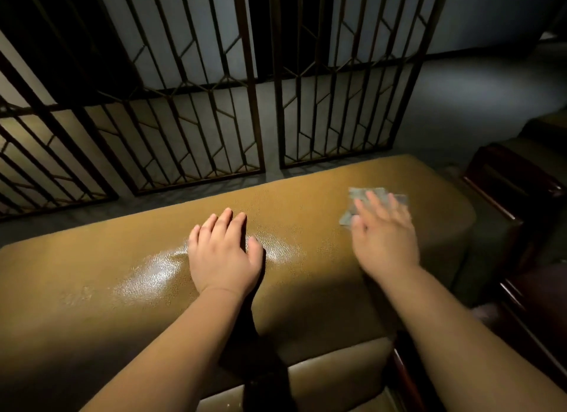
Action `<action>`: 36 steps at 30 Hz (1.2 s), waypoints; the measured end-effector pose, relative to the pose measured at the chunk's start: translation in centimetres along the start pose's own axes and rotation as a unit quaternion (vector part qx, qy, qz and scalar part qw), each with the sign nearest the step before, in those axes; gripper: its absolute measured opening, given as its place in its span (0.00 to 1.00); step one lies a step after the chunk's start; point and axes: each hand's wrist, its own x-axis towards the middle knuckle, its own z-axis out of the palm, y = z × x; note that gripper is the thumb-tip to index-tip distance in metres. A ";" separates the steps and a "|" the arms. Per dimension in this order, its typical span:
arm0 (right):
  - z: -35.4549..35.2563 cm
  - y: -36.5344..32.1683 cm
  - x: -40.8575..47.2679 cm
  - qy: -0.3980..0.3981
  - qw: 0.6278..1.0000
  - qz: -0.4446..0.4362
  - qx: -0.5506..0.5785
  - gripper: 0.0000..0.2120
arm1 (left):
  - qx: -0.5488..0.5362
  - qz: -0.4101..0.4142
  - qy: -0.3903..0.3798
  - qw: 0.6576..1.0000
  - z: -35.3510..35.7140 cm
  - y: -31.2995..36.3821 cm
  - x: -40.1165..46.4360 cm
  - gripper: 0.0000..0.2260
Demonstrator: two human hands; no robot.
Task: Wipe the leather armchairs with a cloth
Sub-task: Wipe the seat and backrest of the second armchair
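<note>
The tan leather armchair [92, 267] fills the lower half of the view; I look down on the broad top of its backrest, which shines where light hits it. My left hand [222, 252] lies flat on that top, palm down, fingers together, holding nothing. My right hand [385, 235] presses a small grey cloth [360, 195] flat against the leather near the backrest's right end. The hand is motion-blurred and covers most of the cloth; only its far and left edges show.
A dark metal lattice screen [196, 105] stands just behind the chair. A dark wooden side table or armrest [509, 181] sits to the right. Grey floor [475, 105] lies beyond. The chair's seat cushion [337, 368] shows at the bottom.
</note>
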 end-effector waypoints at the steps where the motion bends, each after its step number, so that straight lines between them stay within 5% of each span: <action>1: 0.7 -1.7 -1.8 -0.005 0.999 -0.036 -0.001 0.28 | 0.010 0.003 -0.013 1.000 -0.2 0.0 -0.3 0.28; 6: 1.1 -0.8 -6.6 -0.060 0.972 -0.221 -0.048 0.28 | 0.049 -0.019 -0.147 0.988 -2.2 1.7 -0.7 0.30; 10: -1.4 8.2 -2.2 0.000 0.999 -0.023 -0.030 0.30 | 0.016 0.057 -0.208 0.976 -1.6 8.8 0.1 0.29; 12: -2.4 10.3 -1.4 0.006 0.996 0.082 0.017 0.29 | 0.026 0.064 -0.178 0.982 -0.2 11.0 -0.1 0.31; 14: -2.2 9.0 -1.7 0.013 0.996 0.087 0.026 0.28 | 0.049 0.053 -0.128 0.989 0.9 11.5 -0.3 0.33; 20: -0.3 8.2 -3.2 -0.034 0.978 -0.204 -0.014 0.29 | 0.048 0.087 -0.059 0.993 3.1 11.0 -0.2 0.31; 24: -2.4 14.6 3.1 0.007 1.000 0.000 -0.013 0.30 | 0.045 0.097 -0.039 0.994 3.3 11.1 -0.1 0.31; 27: -3.5 11.8 5.5 -0.034 0.995 0.095 0.016 0.29 | 0.044 0.102 -0.032 0.993 3.5 11.1 0.1 0.31; 32: -1.6 3.8 1.8 -0.054 0.978 -0.200 0.019 0.29 | 0.040 0.107 -0.026 0.993 3.7 11.1 -0.1 0.31; 34: -2.7 6.3 3.2 -0.107 0.974 -0.198 0.028 0.28 | 0.041 0.109 -0.027 0.993 3.6 11.1 -0.1 0.31; 36: -3.2 10.2 6.5 -0.089 0.992 -0.092 -0.019 0.27 | 0.039 0.110 -0.029 0.993 3.6 11.3 -0.1 0.31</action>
